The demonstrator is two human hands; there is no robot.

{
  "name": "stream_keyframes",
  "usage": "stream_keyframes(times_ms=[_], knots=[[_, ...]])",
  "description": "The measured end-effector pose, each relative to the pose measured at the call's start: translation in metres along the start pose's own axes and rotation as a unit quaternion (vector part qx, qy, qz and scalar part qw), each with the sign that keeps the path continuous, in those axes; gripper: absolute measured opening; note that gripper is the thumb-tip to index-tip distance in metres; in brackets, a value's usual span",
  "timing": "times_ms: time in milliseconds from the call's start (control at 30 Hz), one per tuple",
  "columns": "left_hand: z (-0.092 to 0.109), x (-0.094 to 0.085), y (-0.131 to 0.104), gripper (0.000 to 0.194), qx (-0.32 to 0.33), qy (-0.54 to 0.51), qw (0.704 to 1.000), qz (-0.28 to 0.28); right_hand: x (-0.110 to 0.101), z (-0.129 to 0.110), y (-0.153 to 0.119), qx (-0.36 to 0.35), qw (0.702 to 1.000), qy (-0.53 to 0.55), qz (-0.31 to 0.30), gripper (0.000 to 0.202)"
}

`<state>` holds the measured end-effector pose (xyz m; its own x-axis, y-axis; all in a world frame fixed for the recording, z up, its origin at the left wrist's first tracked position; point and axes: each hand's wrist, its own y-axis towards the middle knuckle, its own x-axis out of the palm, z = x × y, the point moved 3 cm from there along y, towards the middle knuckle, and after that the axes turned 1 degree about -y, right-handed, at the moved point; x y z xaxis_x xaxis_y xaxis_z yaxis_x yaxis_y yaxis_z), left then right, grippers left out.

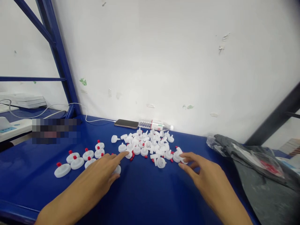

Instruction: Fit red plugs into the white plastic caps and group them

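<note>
Several red-topped white discs (62, 170) stand to the left on the blue worktop (145, 193), beside a heap of loose white funnel-shaped pieces (137, 150) with small red caps (132, 155) scattered among them. The left hand (103, 170) is palm down between both groups, its index finger extended at the heap's near edge; a white disc (117, 169) shows beside its thumb, though whether its grip is clamped on that disc I cannot tell. At the heap's right edge, thumb and forefinger of the right hand (206, 173) stand either side of a white piece (183, 160), seemingly touching; whether that grip presses is unclear. The pieces look like thin moulded plastic: probably light, fairly stiff, a little slippery, best taken by the broad rim, sparing the slender spout.
</note>
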<state>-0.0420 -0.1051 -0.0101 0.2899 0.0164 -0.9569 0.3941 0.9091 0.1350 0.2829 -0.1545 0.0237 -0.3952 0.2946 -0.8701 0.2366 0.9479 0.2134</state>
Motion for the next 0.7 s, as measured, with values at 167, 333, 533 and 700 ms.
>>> stream_keyframes(times_ms=[167, 333, 533, 700], knots=[[0.015, -0.016, 0.005, 0.055, -0.008, -0.012, 1.000, -0.002, 0.023, -0.028, -0.005, -0.146, 0.987, -0.010, -0.073, 0.040], [0.038, -0.030, 0.000, 0.032, 0.048, -0.067, 0.985, 0.149, 0.032, -0.040, -0.011, -0.176, 0.974, -0.051, -0.132, 0.042], [0.078, -0.013, -0.010, 0.057, 0.133, -0.144, 0.968, 0.157, 0.017, -0.052, -0.024, -0.242, 0.961, 0.074, -0.108, 0.035], [0.089, 0.001, -0.006, 0.066, 0.218, -0.250, 0.933, 0.138, 0.001, -0.080, -0.044, -0.323, 0.914, 0.186, -0.159, 0.033]])
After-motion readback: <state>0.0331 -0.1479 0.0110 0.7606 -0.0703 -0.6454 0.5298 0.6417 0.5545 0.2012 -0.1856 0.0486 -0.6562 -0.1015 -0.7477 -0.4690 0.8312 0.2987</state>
